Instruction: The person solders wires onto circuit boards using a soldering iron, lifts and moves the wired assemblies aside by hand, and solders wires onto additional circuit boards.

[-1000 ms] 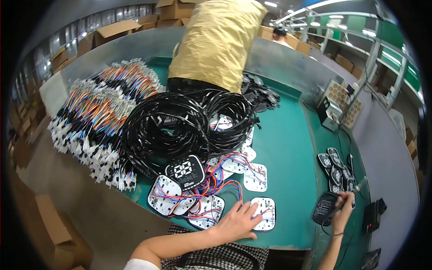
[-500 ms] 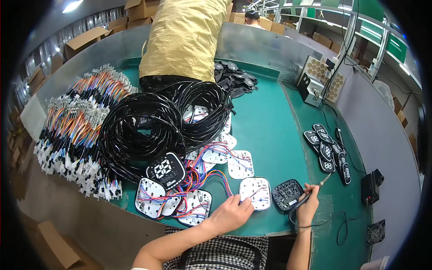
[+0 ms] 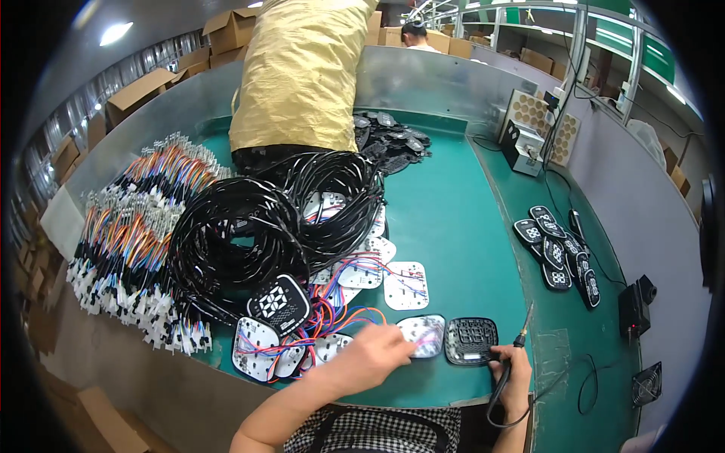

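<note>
My left hand [image 3: 371, 352], smeared by motion, has its fingers pinched at the left edge of a white circuit board [image 3: 423, 337], which is blurred and looks slightly lifted. Just right of the board lies a black plastic housing [image 3: 471, 341] with rounded corners, its inner side up. At its lower right corner my right hand [image 3: 514, 377] touches the rim with its fingers. That same hand is closed round a soldering iron [image 3: 519, 343], whose metal tip points up and away and whose black cable loops below. More white boards [image 3: 406, 286] with coloured wires lie to the left.
Coils of black cable [image 3: 234, 234] and bundles of coloured wires with white plugs [image 3: 128, 249] fill the left side. A yellow sack [image 3: 298, 75] stands behind them. Finished-looking display units [image 3: 555, 253] are piled at right, near a black box [image 3: 637, 306] and small fan [image 3: 646, 385].
The left hand has moved slightly left, and the white board has shifted and tilted. The housing has turned straighter and moved closer to the board. The right hand now reaches its rim, iron still held.
</note>
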